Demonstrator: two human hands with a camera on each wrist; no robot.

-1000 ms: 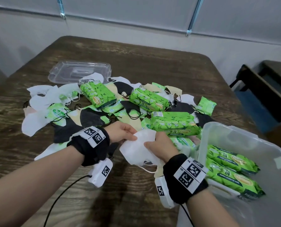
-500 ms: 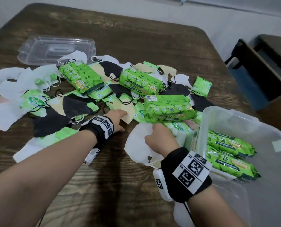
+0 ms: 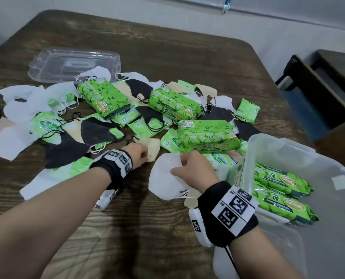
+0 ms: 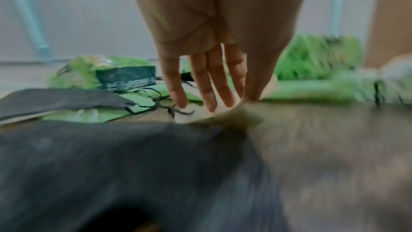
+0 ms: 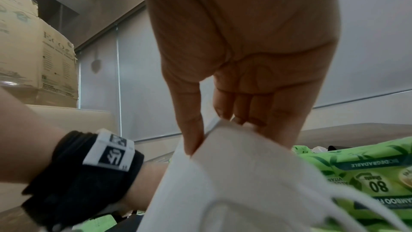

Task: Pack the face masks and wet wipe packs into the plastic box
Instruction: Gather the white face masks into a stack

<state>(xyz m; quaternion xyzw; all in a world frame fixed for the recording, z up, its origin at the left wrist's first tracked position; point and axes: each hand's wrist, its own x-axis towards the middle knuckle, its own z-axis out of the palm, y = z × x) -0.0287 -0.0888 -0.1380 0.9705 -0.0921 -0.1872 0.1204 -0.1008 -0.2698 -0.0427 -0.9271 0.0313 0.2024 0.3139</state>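
On worktop [image 3: 187, 63], beside plastic box [image 3: 288, 150] (two wet wipe packs [image 3: 282, 178] inside): right hand [image 3: 195, 170] fingers pinch white mask [image 3: 163, 182]; left hand [image 3: 137, 156] fingers extended, touching beige mask [image 3: 152, 147].

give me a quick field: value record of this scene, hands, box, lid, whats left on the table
left hand: fingers straight, touching a beige face mask at the near edge of the pile
right hand: pinches a white face mask
plastic box: open, at the right, holds two large green wet wipe packs
clear lid: lies on the table's far left
wooden table: mixed pile of white, black and beige masks with large and small wipe packs
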